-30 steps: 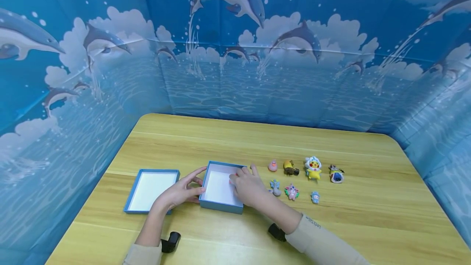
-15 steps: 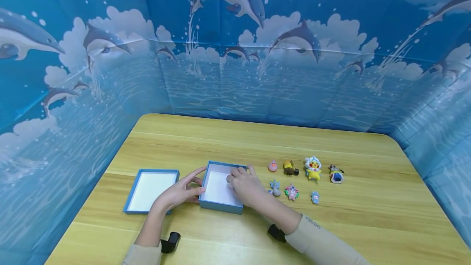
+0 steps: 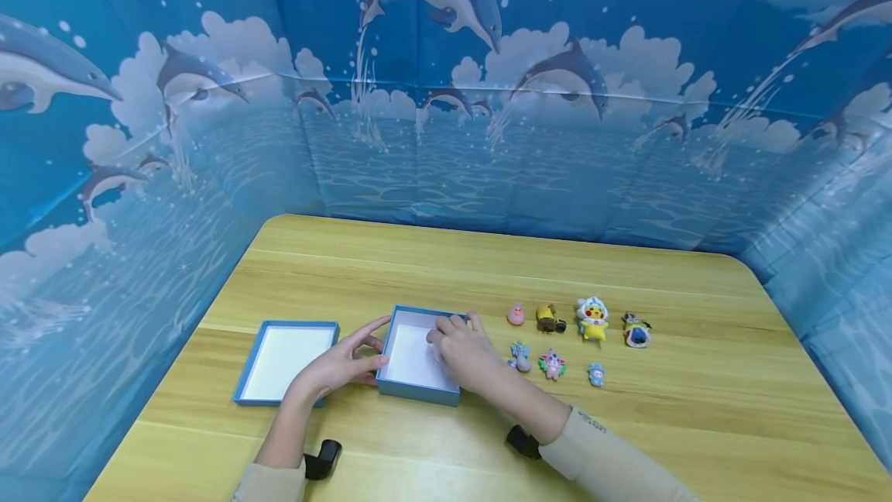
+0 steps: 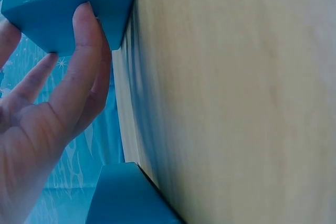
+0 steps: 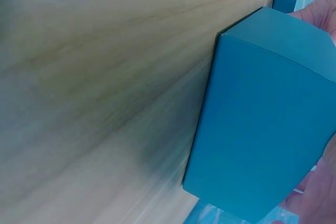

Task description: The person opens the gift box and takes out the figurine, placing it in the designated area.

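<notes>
A blue box (image 3: 418, 390) with a white inside stands uncovered on the table. My left hand (image 3: 337, 366) rests against its left side, the fingers spread and fairly straight; in the left wrist view the thumb (image 4: 86, 27) presses the blue wall. Over the box's right part is my right hand (image 3: 463, 348), with bent fingers reaching inside. Its fingertips, and anything between them, are hidden in the head view. The right wrist view mostly has the box's outer walls (image 5: 268, 124), which cover much of that hand.
The matching blue lid (image 3: 293, 362) lies white side up on the left. Small toys stand on the right: a pink duck (image 3: 516, 314), a yellow-and-brown figure (image 3: 549, 319), a Pikachu figure (image 3: 592, 319), a pink figure (image 3: 553, 365), a small blue figure (image 3: 596, 374) and others.
My right hand has shifted slightly left inside the box, and its fingers have changed position a little. The left hand, box, lid and toys look the same.
</notes>
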The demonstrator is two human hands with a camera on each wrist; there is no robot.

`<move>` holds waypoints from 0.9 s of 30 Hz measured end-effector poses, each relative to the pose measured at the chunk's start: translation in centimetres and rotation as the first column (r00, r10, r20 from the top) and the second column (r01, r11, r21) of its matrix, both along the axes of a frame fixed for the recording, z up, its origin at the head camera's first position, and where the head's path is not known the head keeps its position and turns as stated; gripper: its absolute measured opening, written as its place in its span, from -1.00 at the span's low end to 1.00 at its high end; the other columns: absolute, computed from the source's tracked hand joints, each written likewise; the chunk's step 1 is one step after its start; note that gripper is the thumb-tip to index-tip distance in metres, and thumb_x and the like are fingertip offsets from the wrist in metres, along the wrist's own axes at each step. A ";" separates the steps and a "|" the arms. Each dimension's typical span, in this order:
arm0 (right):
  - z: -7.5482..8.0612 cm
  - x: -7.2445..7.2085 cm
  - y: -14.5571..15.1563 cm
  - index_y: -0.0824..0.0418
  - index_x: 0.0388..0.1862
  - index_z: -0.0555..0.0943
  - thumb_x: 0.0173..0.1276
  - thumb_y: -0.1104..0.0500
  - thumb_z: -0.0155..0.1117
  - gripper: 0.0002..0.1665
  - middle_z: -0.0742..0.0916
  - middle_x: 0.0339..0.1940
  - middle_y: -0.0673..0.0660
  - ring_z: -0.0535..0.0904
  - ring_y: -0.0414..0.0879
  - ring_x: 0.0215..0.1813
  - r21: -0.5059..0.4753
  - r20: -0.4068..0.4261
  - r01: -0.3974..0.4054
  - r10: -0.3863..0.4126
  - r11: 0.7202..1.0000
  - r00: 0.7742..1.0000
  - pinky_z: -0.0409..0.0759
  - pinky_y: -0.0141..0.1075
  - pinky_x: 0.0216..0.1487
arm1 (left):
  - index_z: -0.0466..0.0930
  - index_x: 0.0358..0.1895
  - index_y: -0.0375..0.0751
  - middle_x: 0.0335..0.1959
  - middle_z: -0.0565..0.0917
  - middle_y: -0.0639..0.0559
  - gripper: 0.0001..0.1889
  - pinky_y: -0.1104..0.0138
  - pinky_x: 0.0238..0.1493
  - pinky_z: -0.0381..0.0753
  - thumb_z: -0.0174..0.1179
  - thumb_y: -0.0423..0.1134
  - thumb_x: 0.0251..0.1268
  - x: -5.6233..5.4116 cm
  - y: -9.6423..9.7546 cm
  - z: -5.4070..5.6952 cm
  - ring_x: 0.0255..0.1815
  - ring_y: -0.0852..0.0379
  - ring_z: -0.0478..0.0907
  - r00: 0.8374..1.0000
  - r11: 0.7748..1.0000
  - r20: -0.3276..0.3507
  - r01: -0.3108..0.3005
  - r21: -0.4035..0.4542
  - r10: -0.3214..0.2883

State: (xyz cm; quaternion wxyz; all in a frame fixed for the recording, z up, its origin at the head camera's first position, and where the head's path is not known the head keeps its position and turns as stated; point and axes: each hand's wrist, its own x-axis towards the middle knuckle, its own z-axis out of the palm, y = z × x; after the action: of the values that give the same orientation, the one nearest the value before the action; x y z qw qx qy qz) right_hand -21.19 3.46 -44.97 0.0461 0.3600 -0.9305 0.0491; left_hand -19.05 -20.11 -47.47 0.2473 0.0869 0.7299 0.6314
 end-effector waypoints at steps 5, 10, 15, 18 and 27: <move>0.0 -0.1 0.0 0.17 -0.10 0.60 0.21 0.13 0.25 -0.72 0.59 -0.10 0.07 0.45 0.01 0.01 0.029 -0.017 0.044 -0.043 0.999 0.999 0.23 0.08 0.17 | -0.05 0.44 -0.04 0.07 0.23 -0.29 -0.24 0.14 -0.09 0.59 0.16 -0.12 0.24 0.0 0.0 -0.1 -0.15 0.02 0.50 1.000 1.000 0.000 0.000 -0.005 0.000; -0.1 -0.1 -0.1 0.20 -0.09 0.56 0.23 0.08 0.21 -0.69 0.59 -0.13 0.09 0.45 0.02 0.01 0.077 -0.047 0.081 -0.077 0.994 0.996 0.21 0.07 0.19 | -0.06 0.44 -0.03 0.07 0.22 -0.29 -0.24 0.14 -0.09 0.59 0.16 -0.13 0.24 -0.1 0.0 -0.1 -0.16 0.03 0.51 1.000 1.000 -0.003 0.006 0.000 -0.006; -0.1 0.0 -0.4 0.18 0.01 0.51 0.25 0.01 0.18 -0.60 0.58 -0.08 0.11 0.43 0.02 0.07 0.152 -0.052 0.118 -0.112 0.981 0.992 0.17 0.06 0.25 | -0.07 0.44 -0.04 0.06 0.22 -0.29 -0.23 0.14 -0.09 0.59 0.16 -0.14 0.24 -0.1 -0.1 0.0 -0.16 0.03 0.51 1.000 1.000 -0.002 0.008 0.008 -0.008; 0.1 0.1 -0.7 0.18 0.09 0.47 0.27 -0.05 0.15 -0.52 0.56 -0.02 0.12 0.39 0.03 0.12 0.226 -0.049 0.142 -0.134 0.964 0.990 0.14 0.04 0.29 | -0.07 0.44 -0.04 0.06 0.22 -0.29 -0.23 0.14 -0.09 0.59 0.16 -0.13 0.24 -0.1 -0.1 0.0 -0.15 0.02 0.51 1.000 1.000 0.000 0.009 0.005 -0.009; 0.5 0.1 -1.3 0.20 0.22 0.37 0.37 -0.13 -0.03 -0.42 0.47 0.13 0.12 0.26 0.00 0.22 0.444 -0.054 0.177 -0.171 0.878 0.984 0.04 -0.04 0.35 | -0.07 0.45 -0.04 0.05 0.23 -0.28 -0.23 0.14 -0.10 0.59 0.17 -0.14 0.24 0.0 0.0 0.2 -0.16 0.03 0.50 1.000 1.000 0.002 0.007 0.004 -0.007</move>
State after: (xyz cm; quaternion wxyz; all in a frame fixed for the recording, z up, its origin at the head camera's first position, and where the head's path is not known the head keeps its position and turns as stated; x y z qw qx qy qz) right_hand -21.12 2.11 -44.48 -0.0274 0.2762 -0.9451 -0.1727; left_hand -19.09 -20.07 -47.26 0.2501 0.0891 0.7281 0.6319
